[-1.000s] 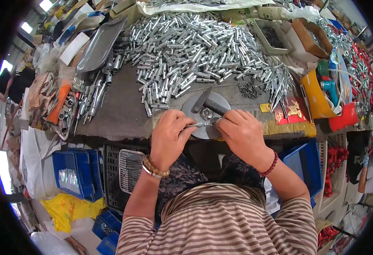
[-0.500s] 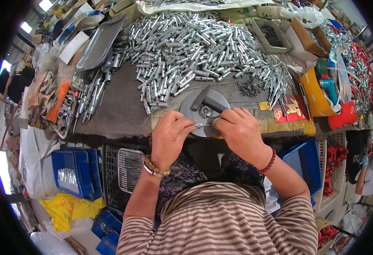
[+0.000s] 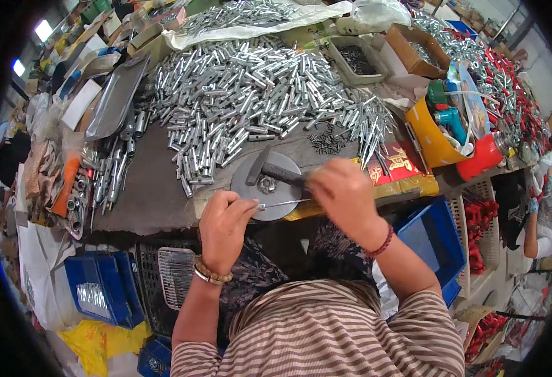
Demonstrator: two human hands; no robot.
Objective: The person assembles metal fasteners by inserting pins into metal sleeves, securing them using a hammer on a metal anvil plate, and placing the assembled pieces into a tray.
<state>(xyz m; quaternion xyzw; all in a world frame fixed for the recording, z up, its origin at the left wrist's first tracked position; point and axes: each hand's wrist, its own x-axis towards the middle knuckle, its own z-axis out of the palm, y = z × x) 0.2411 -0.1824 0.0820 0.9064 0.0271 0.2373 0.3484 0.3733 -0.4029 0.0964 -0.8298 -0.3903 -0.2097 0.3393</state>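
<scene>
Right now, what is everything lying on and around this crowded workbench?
tubes: a large heap, silver, bench middle.
disc: one, grey, bench front edge.
hammer: one, dark head, over the disc.
pin: one, thin, silver, across the disc edge.
tray: one, grey, left of the heap.
bins: two, blue, floor left.
crate: one, blue, right below the bench.
jug: one, red, right.
left hand: one, pinching the pin.
right hand: one, gripping the hammer handle.

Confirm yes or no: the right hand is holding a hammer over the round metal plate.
Yes. The right hand grips the handle of a dark hammer whose head lies over the round metal plate.
</scene>
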